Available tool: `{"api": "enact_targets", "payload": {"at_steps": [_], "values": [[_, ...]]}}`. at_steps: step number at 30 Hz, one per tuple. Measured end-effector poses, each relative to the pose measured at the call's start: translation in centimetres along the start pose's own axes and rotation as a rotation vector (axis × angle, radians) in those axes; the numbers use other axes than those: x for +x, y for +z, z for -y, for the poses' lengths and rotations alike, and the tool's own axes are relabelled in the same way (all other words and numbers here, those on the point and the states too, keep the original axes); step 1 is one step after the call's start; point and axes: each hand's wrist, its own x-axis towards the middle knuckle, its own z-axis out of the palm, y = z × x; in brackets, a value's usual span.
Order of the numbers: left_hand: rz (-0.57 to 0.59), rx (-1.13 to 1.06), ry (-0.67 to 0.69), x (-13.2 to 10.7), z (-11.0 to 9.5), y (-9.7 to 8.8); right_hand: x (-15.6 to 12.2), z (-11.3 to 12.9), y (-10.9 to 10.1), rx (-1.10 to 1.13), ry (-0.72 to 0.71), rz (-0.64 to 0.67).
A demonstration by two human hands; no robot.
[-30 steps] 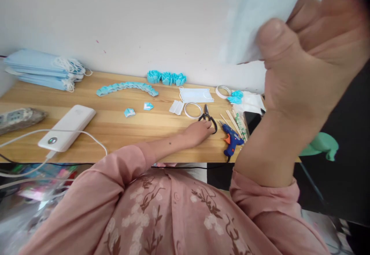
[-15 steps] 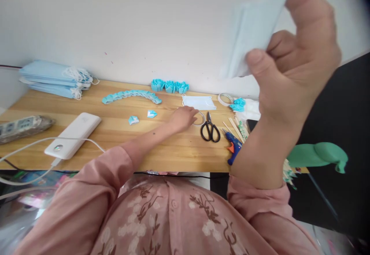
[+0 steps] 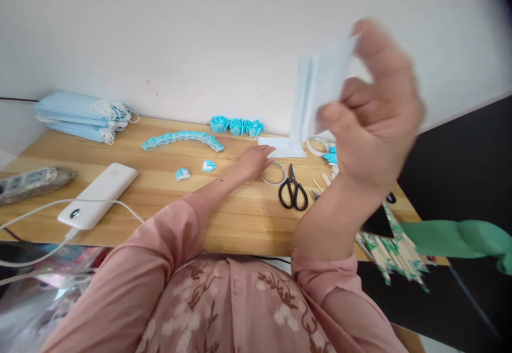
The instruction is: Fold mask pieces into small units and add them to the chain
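Observation:
My right hand [image 3: 376, 113] is raised in front of the wall, its thumb and fingers pinching a pale blue face mask [image 3: 320, 91]. The mask looks pleated and slightly blurred, and no ear loops show on it. Low over the table, my left hand [image 3: 256, 161] reaches right with its fingers stretched out. Its fingertips are at the left edge of another flat mask [image 3: 286, 147]. Just below that hand lies a narrow tape ring [image 3: 273, 173]. Black-handled scissors [image 3: 293, 190] rest to the right of it.
A stack of masks [image 3: 80, 115] sits back left, near a white power bank [image 3: 98, 195] with a cable. Blue folded flowers [image 3: 237, 126], a folded blue strip [image 3: 182, 138] and two small folded pieces [image 3: 208, 166] lie mid-table. Wrapped sticks [image 3: 394, 254] are at right.
My right hand has come down and to the left with the mask. My left hand stays near the flat mask. The view has shifted slightly, showing more wrapped sticks at right.

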Motion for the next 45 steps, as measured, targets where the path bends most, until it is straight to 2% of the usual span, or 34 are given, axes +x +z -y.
{"api": "enact_targets", "payload": {"at_steps": [3,5,9,11,12,14,16,17,19,20,23,26,30,35,39,45], "values": [[-0.107,-0.128,0.054,-1.4,-1.1,-0.8,-0.4,-1.2,-0.3,-0.29,0.121,0.187],[-0.14,-0.204,0.084,-2.6,-1.8,-1.2,-0.4,-1.1,-0.6,-0.379,0.104,0.168],[-0.21,-0.396,0.067,-4.9,-2.4,-1.9,-0.5,-0.2,-0.4,-0.036,-0.001,0.035],[-0.27,-0.531,0.017,-5.7,-2.1,-2.6,-0.5,-0.6,0.3,0.085,0.009,0.082],[-0.292,-0.61,-0.021,-6.0,-1.8,-3.0,-0.5,-1.0,0.8,0.082,0.049,0.138],[-0.364,-0.785,-0.144,-6.2,-1.1,-4.1,-0.4,-1.6,1.6,-0.082,0.167,0.201],[-0.472,-0.958,-0.276,-6.1,-0.2,-5.5,-0.5,-1.7,2.2,-0.179,0.202,0.179],[-0.529,-1.03,-0.314,-5.9,0.2,-6.2,-0.5,-1.5,2.4,-0.154,0.18,0.149],[-0.636,-1.144,-0.322,-5.4,0.7,-7.8,-0.7,-1.0,2.6,-0.028,0.105,0.123],[-0.652,-1.194,-0.3,-5.1,0.7,-8.6,-0.8,-1.0,2.8,0.021,0.081,0.125],[-0.592,-1.307,-0.253,-4.1,-0.4,-10.9,-0.8,-1.7,3.7,-0.045,0.124,0.117],[-0.499,-1.378,-0.196,-3.1,-2.3,-12.5,-0.6,-2.9,4.6,-0.163,0.199,0.093],[-0.523,-1.457,-0.16,-2.5,-3.8,-13.1,-0.6,-2.9,4.9,-0.168,0.248,0.126],[-0.624,-1.536,-0.189,-2.6,-2.6,-12.7,-0.9,-2.4,4.7,-0.142,0.291,0.174],[-0.716,-1.442,-0.196,-2.9,-1.5,-12.9,-1.1,-2.9,4.8,-0.12,0.297,0.199],[-0.737,-1.263,-0.208,-3.0,-1.5,-13.1,-1.0,-3.6,4.9,-0.001,0.365,0.15]]}}
